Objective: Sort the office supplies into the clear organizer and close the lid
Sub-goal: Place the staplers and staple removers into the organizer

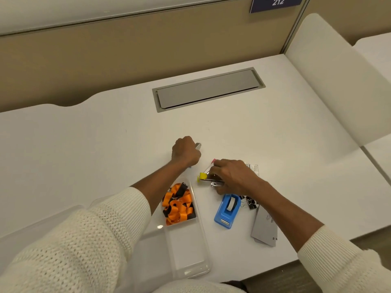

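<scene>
The clear organizer point(191, 253) lies open at the desk's near edge, its far compartment holding orange and black lanyards point(177, 203). My left hand point(185, 151) is closed around a silver pen-like object point(198, 146) beyond the organizer. To the right, my right hand point(231, 175) grips a bundle of items with a yellow tip point(202, 176) and a pink tip point(213, 160), plus a metal clip point(216, 184). A blue tape dispenser point(226, 210), black binder clips point(250, 203) and a grey card point(265, 229) lie near my right wrist.
A grey cable hatch point(208, 88) is set into the white desk point(84, 144) farther back. A tan partition point(127, 49) rises behind, and a white divider point(338, 81) stands at the right. A small printed label point(254, 167) peeks out behind my right hand.
</scene>
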Available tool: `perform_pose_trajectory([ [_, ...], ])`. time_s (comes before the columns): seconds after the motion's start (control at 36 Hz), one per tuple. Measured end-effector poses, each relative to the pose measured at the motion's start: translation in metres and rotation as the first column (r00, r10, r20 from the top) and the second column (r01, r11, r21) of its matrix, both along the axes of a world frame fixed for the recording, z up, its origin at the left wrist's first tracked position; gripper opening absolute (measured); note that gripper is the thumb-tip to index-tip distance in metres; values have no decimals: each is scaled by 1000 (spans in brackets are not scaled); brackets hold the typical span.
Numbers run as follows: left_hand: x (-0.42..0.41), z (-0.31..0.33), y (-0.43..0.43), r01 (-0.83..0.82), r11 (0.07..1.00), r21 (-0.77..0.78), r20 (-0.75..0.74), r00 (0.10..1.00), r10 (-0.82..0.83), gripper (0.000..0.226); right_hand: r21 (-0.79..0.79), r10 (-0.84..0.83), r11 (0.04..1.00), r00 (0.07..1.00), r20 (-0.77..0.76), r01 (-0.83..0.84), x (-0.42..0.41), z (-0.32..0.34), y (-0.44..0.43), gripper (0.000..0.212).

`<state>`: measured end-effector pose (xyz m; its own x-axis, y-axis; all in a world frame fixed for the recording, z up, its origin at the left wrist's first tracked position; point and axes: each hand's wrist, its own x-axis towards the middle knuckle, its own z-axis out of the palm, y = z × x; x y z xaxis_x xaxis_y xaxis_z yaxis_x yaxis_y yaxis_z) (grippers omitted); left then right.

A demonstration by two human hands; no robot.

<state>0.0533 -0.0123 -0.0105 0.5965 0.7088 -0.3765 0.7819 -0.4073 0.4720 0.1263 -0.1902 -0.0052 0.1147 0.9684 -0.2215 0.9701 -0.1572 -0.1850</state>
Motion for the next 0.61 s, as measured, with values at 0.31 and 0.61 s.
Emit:
perform_pose_trajectory([
  [0.31,-1,-13,-40,308,939,155,42,947,-318,24,177,-456,813,796,-397,554,43,39,-42,32],
  [0.61,-10,-32,-75,466,811,353,-72,878,-473,22,23,-568,583,427,-704,812,34,40,-64,29],
])
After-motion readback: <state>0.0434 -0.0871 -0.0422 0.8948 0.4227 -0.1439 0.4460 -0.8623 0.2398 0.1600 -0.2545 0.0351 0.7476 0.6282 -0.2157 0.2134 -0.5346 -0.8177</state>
